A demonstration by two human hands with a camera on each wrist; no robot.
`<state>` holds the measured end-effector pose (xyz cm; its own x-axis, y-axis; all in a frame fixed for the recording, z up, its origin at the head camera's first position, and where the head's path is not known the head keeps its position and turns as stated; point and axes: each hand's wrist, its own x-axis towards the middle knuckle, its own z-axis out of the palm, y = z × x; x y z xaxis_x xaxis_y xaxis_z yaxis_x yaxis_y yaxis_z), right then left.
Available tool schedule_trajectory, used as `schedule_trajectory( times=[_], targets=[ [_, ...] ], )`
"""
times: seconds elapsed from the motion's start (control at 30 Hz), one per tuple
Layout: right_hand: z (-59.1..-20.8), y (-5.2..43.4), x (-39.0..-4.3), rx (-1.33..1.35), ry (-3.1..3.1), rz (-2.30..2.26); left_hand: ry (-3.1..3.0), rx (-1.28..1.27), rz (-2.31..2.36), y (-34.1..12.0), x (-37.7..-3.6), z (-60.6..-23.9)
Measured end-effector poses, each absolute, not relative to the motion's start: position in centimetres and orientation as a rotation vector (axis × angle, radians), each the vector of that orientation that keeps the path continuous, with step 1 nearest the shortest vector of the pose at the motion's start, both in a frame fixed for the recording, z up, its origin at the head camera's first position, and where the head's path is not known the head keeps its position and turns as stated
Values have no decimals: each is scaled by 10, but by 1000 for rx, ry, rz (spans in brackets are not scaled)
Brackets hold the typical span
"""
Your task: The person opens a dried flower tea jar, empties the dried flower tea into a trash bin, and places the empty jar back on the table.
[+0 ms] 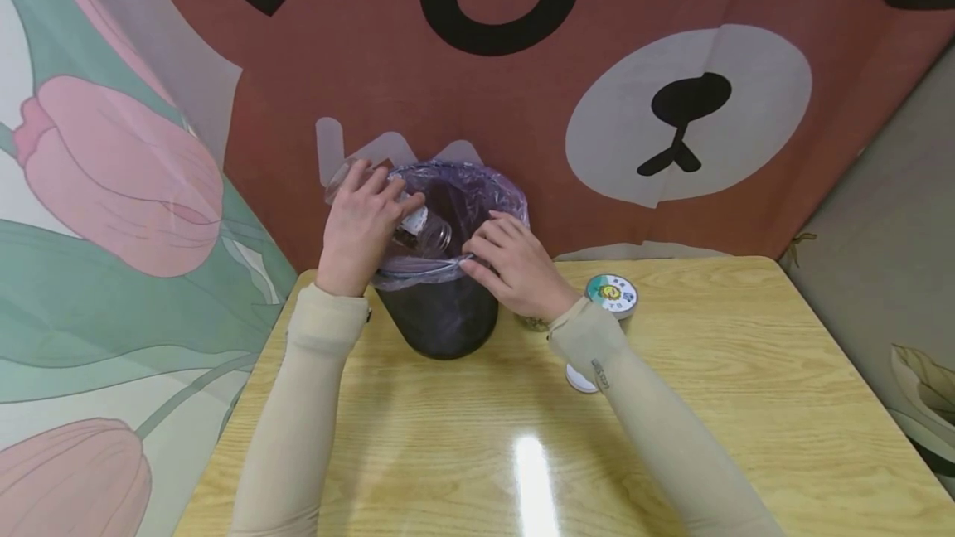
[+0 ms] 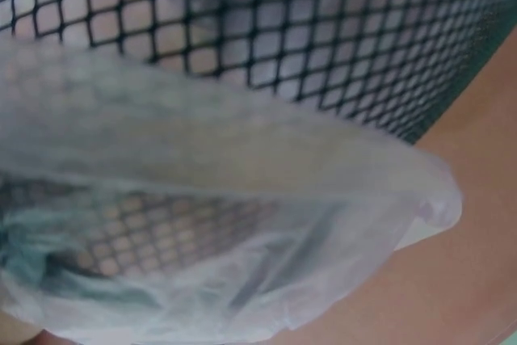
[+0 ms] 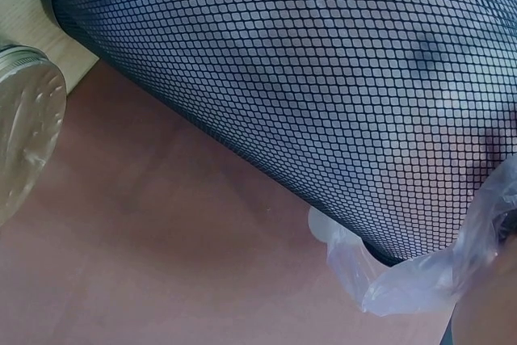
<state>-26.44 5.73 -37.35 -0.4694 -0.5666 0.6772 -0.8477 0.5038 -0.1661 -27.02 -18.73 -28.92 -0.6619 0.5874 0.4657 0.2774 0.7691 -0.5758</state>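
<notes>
A black mesh trash can (image 1: 440, 321) stands at the back of the table, lined with a thin purplish translucent trash bag (image 1: 507, 189) folded over its rim. My left hand (image 1: 361, 226) grips the bag at the left side of the rim. At the front right of the rim, my right hand (image 1: 515, 263) pinches the bag between thumb and fingers. Inside the opening lies a clear jar (image 1: 433, 237) with a white label, partly hidden by my left fingers. Both wrist views show the mesh wall (image 3: 266, 78) and the overhanging bag (image 2: 242, 151) close up.
A round container with a printed lid (image 1: 612, 295) stands right of the can. Another jar (image 1: 535, 324) is mostly behind my right wrist, and a white disc (image 1: 580, 379) lies near the forearm. A patterned cloth (image 1: 492, 98) hangs directly behind the table.
</notes>
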Motion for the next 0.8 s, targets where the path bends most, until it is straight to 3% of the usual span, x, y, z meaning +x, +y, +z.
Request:
schedule_trajectory(
  times=[0.8],
  targets=[
    [-374, 59, -265, 1156, -2200, 673, -2293, -676, 709, -184, -269, -288]
  ],
)
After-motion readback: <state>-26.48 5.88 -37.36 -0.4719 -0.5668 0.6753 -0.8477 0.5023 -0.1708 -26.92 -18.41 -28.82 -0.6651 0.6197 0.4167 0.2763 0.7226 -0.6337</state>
